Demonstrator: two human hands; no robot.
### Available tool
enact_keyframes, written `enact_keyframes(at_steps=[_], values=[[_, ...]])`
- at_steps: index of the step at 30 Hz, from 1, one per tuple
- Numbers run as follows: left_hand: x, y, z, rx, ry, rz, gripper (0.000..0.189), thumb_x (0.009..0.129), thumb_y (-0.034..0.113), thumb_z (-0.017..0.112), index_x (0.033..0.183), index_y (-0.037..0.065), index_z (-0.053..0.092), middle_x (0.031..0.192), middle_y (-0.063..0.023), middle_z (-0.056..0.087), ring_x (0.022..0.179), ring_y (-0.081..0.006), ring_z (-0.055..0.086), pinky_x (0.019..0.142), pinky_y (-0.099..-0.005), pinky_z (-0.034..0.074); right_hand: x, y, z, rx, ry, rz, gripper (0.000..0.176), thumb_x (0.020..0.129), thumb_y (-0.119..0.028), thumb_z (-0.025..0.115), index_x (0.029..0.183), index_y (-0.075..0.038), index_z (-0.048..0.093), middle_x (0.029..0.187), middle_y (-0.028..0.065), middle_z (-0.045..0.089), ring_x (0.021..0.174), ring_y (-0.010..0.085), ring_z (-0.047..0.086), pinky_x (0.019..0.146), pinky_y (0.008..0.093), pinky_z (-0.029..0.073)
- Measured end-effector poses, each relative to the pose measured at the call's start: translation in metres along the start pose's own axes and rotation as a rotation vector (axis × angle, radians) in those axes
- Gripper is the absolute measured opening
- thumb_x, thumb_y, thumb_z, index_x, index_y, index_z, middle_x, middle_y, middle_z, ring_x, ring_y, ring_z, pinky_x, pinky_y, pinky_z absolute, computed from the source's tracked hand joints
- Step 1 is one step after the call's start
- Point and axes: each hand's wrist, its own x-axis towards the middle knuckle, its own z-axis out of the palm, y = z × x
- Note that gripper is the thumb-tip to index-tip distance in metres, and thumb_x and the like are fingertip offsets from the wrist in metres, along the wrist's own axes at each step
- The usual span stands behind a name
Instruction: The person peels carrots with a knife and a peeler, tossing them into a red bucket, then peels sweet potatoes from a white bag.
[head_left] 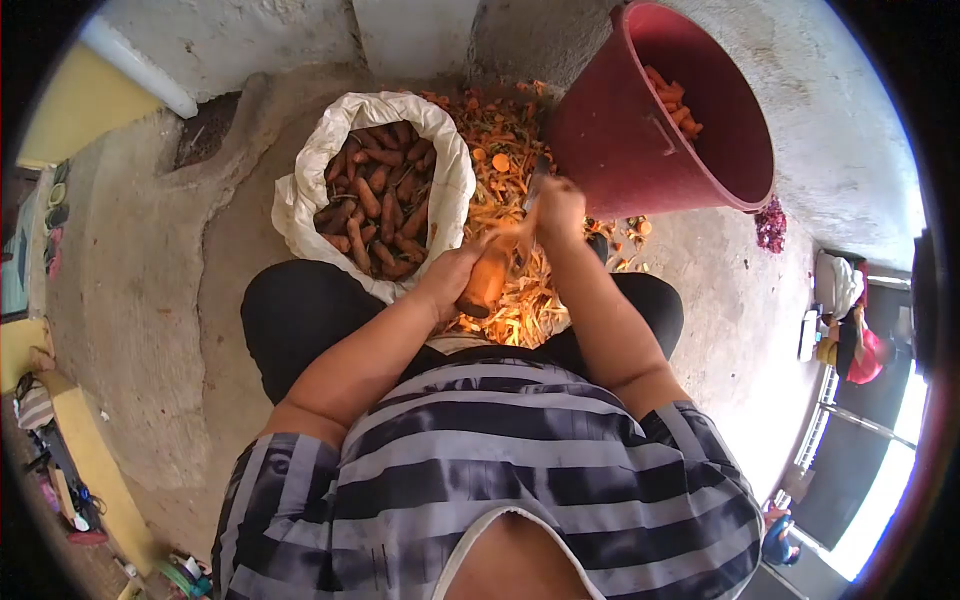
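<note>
My left hand is closed around a thick orange carrot, its surface pared and its near end dark. Just to the right, my right hand grips a knife whose grey blade shows beyond the fist. The right fist is slightly smeared by motion, and an orange strip blurs between the hands. Beneath both hands lies a heap of orange peelings with cut carrot ends. Left of the hands stands a white sack with a rolled rim, full of unpeeled, soil-brown carrots.
A tall dark red bucket leans at the upper right, with peeled carrots inside. Small purple-red scraps lie beside it on the concrete floor. A grey wall runs behind. Other people are far off right.
</note>
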Motion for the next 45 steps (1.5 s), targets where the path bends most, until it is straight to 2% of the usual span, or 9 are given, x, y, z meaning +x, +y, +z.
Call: enact_keyframes(at_steps=[5, 10, 14, 19, 21, 25, 31, 39, 45], values=[[0.001, 0.008, -0.001, -0.14, -0.046, -0.127, 0.039, 0.089, 0.032, 0.043, 0.111, 0.001, 0.046, 0.095, -0.0114, 0.057, 0.077, -0.0196, 0.059, 0.068, -0.0308, 0.049, 0.129, 0.058, -0.031, 0.024, 0.183, -0.084, 0.025, 0.078, -0.02, 0.061, 0.087, 0.001, 0.051, 0.068, 0.006, 0.05, 0.053, 0.0155, 0.047, 0.046, 0.0329, 0.039], [0.013, 0.026, -0.007, -0.384, 0.03, -0.152, 0.041, 0.088, 0.033, 0.045, 0.113, 0.0, 0.044, 0.094, -0.0128, 0.056, 0.083, -0.0217, 0.058, 0.071, -0.0327, 0.048, 0.15, 0.109, -0.009, -0.157, -0.108, 0.376, 0.034, 0.083, -0.032, 0.052, 0.096, 0.0, 0.05, 0.075, 0.0117, 0.055, 0.065, 0.0228, 0.055, 0.056, 0.034, 0.047], [0.028, 0.024, -0.018, -0.299, 0.068, -0.128, 0.038, 0.087, 0.027, 0.047, 0.113, -0.001, 0.043, 0.098, -0.012, 0.055, 0.088, -0.0206, 0.056, 0.078, -0.032, 0.046, 0.147, 0.147, -0.014, -1.146, -0.207, 0.073, 0.043, 0.084, -0.036, 0.047, 0.108, 0.0, 0.043, 0.093, 0.0184, 0.057, 0.082, 0.0328, 0.058, 0.07, 0.04, 0.048], [0.038, 0.018, -0.025, -0.312, 0.088, -0.148, 0.04, 0.084, 0.02, 0.052, 0.116, -0.001, 0.042, 0.101, -0.0102, 0.054, 0.09, -0.0187, 0.055, 0.08, -0.0305, 0.044, 0.141, 0.169, -0.021, -1.477, -0.385, 0.08, 0.055, 0.078, -0.028, 0.058, 0.118, -0.002, 0.03, 0.108, 0.0215, 0.05, 0.091, 0.0355, 0.054, 0.076, 0.0442, 0.046], [0.036, 0.021, -0.015, -0.24, 0.128, -0.103, 0.04, 0.083, 0.017, 0.053, 0.118, 0.0, 0.041, 0.1, -0.0096, 0.053, 0.088, -0.0182, 0.055, 0.078, -0.0297, 0.045, 0.145, 0.162, -0.017, -1.26, -0.248, 0.249, 0.057, 0.076, -0.027, 0.061, 0.117, -0.002, 0.03, 0.107, 0.0213, 0.05, 0.092, 0.0344, 0.054, 0.075, 0.0441, 0.047], [0.04, 0.023, -0.017, -0.164, 0.071, -0.103, 0.043, 0.08, 0.012, 0.055, 0.119, 0.001, 0.04, 0.102, -0.0078, 0.051, 0.09, -0.0163, 0.053, 0.078, -0.0283, 0.044, 0.156, 0.164, -0.025, -1.356, -0.366, 0.042, 0.036, 0.072, -0.024, 0.062, 0.094, 0.005, 0.057, 0.095, 0.0205, 0.057, 0.075, 0.0275, 0.06, 0.06, 0.037, 0.049], [0.038, 0.032, -0.006, -0.068, 0.073, -0.076, 0.048, 0.075, 0.007, 0.058, 0.119, -0.001, 0.04, 0.101, -0.0086, 0.051, 0.092, -0.0164, 0.052, 0.08, -0.0284, 0.042, 0.164, 0.149, -0.028, -0.672, -0.334, 0.407, 0.035, 0.067, -0.014, 0.064, 0.094, 0.003, 0.05, 0.066, 0.0121, 0.056, 0.055, 0.0207, 0.054, 0.049, 0.0323, 0.042], [0.023, 0.035, 0.001, 0.238, -0.007, 0.133, 0.054, 0.07, 0.007, 0.062, 0.118, -0.004, 0.04, 0.104, -0.0098, 0.051, 0.093, -0.0175, 0.052, 0.082, -0.0285, 0.04, 0.053, 0.034, -0.034, -0.109, -0.429, 0.105, 0.025, 0.082, -0.021, 0.055, 0.095, -0.001, 0.05, 0.061, 0.0029, 0.048, 0.049, 0.0129, 0.049, 0.047, 0.0266, 0.042], [0.008, 0.032, 0.009, 0.348, -0.075, 0.268, 0.056, 0.069, 0.012, 0.069, 0.115, -0.005, 0.043, 0.101, -0.0091, 0.054, 0.089, -0.0146, 0.054, 0.078, -0.0256, 0.042, -0.02, 0.002, -0.039, -0.522, -0.585, -0.103, 0.028, 0.077, -0.022, 0.062, 0.087, 0.002, 0.051, 0.067, 0.006, 0.055, 0.057, 0.0138, 0.053, 0.053, 0.0278, 0.043]])
